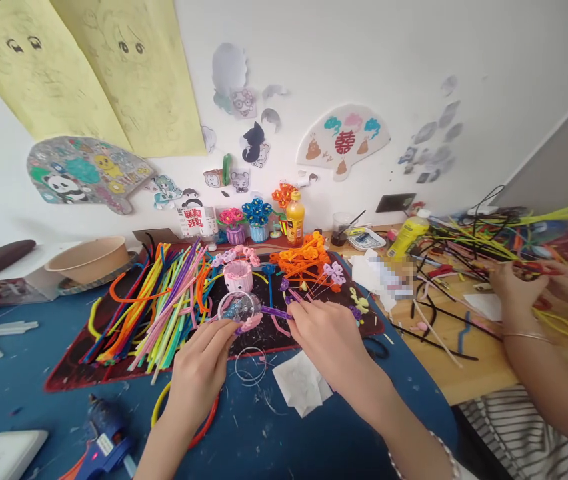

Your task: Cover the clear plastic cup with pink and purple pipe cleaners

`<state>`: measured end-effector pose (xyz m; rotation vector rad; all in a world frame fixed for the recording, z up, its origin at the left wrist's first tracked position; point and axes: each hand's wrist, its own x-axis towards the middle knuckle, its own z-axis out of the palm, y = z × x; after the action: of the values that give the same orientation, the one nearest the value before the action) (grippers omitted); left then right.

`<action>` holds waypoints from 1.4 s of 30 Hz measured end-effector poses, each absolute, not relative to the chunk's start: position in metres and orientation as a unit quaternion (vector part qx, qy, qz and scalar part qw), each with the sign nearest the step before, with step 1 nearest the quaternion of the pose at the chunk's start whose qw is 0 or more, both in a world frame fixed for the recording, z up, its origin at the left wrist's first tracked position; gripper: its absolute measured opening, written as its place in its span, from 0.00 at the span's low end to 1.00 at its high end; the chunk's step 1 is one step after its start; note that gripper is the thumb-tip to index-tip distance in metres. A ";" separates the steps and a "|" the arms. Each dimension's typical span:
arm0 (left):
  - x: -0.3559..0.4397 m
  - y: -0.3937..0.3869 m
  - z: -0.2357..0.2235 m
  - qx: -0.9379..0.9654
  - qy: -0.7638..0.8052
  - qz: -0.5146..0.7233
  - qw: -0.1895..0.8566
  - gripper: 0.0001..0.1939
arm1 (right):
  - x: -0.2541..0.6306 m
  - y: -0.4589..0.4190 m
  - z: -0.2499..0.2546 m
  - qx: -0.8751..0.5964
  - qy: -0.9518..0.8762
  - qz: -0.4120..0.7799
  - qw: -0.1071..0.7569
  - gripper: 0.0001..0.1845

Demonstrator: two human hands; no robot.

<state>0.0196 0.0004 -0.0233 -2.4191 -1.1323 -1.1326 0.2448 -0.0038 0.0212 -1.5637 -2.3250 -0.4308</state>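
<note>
Between my two hands stretches a purple pipe cleaner (pixel 275 311). My left hand (pixel 201 363) pinches its left end, beside a curled pink pipe-cleaner piece (pixel 251 323). The fingers of my right hand (pixel 331 337) are closed round the other end, where pink stems (pixel 298 297) also stick out. Just beyond my left fingertips is a clear plastic cup (pixel 237 305); whether they touch it I cannot tell. A pink pipe-cleaner pot (pixel 238 275) stands behind it. Below my hands lie a thin clear ring (pixel 251 367) and a crumpled white tissue (pixel 301 383).
Left on the dark mat lies a heap of coloured pipe cleaners (pixel 164 307). A blue glue gun (pixel 107 437) rests at the front left. Orange pieces (pixel 304 257) and a juice bottle (pixel 295 220) are at the back. Another person's hands (pixel 519 290) work at the right.
</note>
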 end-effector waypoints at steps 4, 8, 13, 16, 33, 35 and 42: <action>0.020 0.000 -0.022 -0.825 -0.390 -0.390 0.124 0.08 | 0.242 -0.004 0.024 -0.554 -0.810 -0.138 0.135 0.08; 0.020 -0.002 -0.020 -0.821 -0.394 -0.392 0.128 0.08 | 0.241 -0.005 0.026 -0.551 -0.813 -0.138 0.125 0.08; 0.020 -0.004 -0.020 -0.823 -0.396 -0.384 0.138 0.09 | 0.239 -0.008 0.029 -0.532 -0.824 -0.143 0.131 0.08; 0.020 -0.005 -0.019 -0.829 -0.392 -0.366 0.162 0.11 | 0.237 -0.009 0.030 -0.511 -0.838 -0.138 0.131 0.08; 0.016 -0.019 -0.011 -0.843 -0.394 -0.321 0.178 0.17 | 0.214 -0.008 0.031 -0.463 -0.866 -0.081 0.172 0.06; 0.015 -0.020 -0.009 -0.841 -0.397 -0.339 0.143 0.15 | 0.213 -0.008 0.032 -0.466 -0.864 -0.068 0.177 0.04; 0.008 -0.023 0.005 -0.798 -0.418 -0.423 -0.092 0.10 | 0.221 -0.005 0.037 -0.463 -0.819 0.122 0.316 0.06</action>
<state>0.0081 -0.0234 0.0048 -2.6663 -1.3975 -1.4146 0.2209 -0.0052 0.0369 -1.2203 -2.1572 0.3204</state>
